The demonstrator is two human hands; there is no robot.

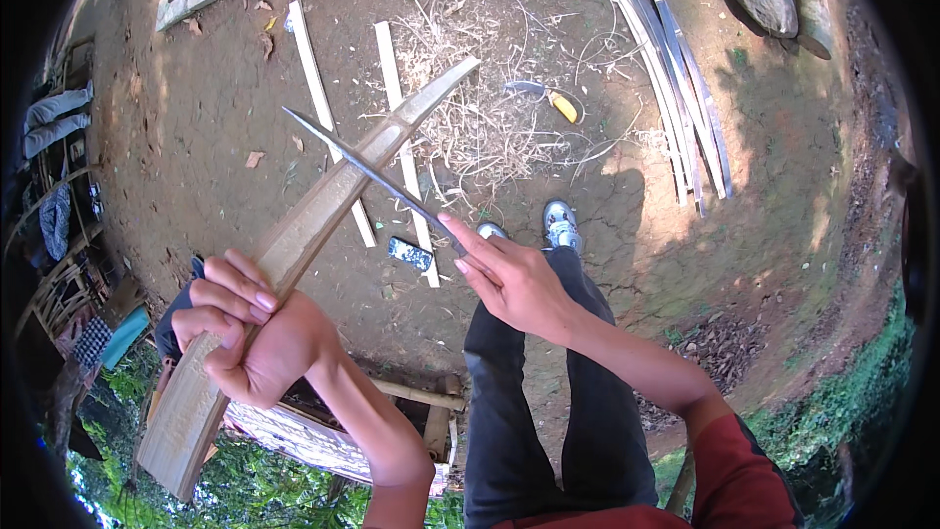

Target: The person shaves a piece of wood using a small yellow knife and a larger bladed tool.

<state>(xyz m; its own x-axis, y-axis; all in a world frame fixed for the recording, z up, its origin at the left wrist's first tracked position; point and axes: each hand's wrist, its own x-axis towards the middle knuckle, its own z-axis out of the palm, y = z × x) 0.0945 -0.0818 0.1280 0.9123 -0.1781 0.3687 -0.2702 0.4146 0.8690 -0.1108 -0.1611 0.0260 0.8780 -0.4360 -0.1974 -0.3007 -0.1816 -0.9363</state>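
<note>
My left hand (pixel 255 328) is closed round a long split-bamboo slat (pixel 323 206), gripping it well below its middle. The slat slants up to the right, with a node ridge near its narrower far end. A long knife (pixel 392 184) with a thin, pointed dark blade is in my right hand (pixel 509 279); the fingers hide its handle. Its blade crosses the slat above my left hand, seeming to lie against it, and the index finger stretches along the blade's base.
Beyond my feet lies a pile of pale shavings (pixel 480 127) with a yellow-handled knife (pixel 560 104). Two pale strips (pixel 313 78) and a phone (pixel 409 254) rest on the dirt. Long bamboo strips (pixel 676 88) lie bundled at far right, near a rock (pixel 762 0) and log (pixel 808 0).
</note>
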